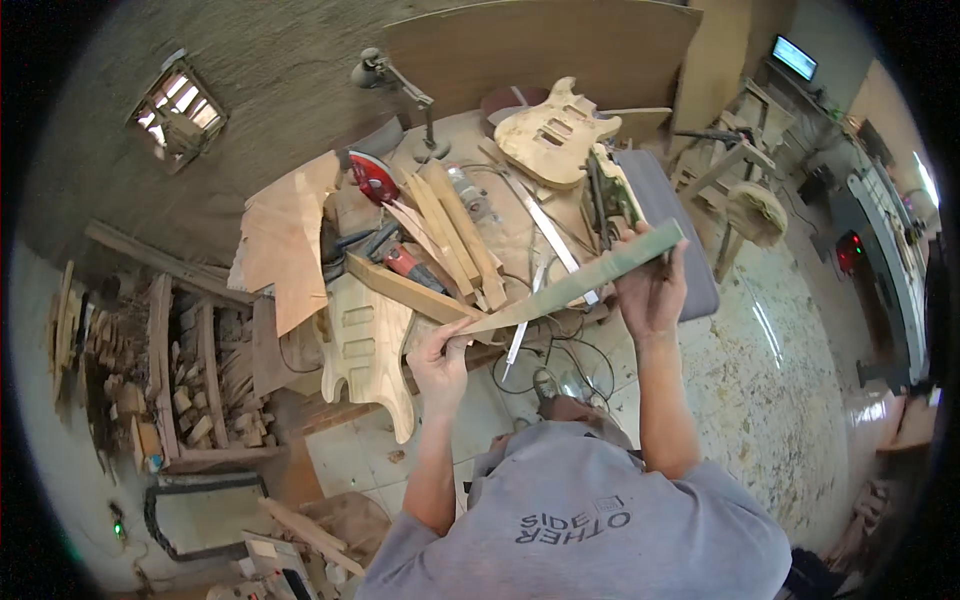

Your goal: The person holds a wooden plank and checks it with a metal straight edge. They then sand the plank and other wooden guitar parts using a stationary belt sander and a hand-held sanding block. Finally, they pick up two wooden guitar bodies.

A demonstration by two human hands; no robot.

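Note:
I hold a long, flat greenish strip (575, 283) slantwise in front of me, over the workbench edge. My left hand (440, 362) grips its lower, narrow end. My right hand (650, 285) grips its upper, wider end. Under and behind the strip lies a cluttered workbench (515, 225) with wooden slats (455, 235), a metal ruler (548, 232) and cables.
An unfinished wooden guitar body (552, 135) lies at the bench's far end, another guitar body (365, 350) hangs off its left edge. A red circular saw (373, 178), a desk lamp (400, 85), a grey cushion (670, 220), wood scraps (190, 380) at left, machines (870, 250) at right.

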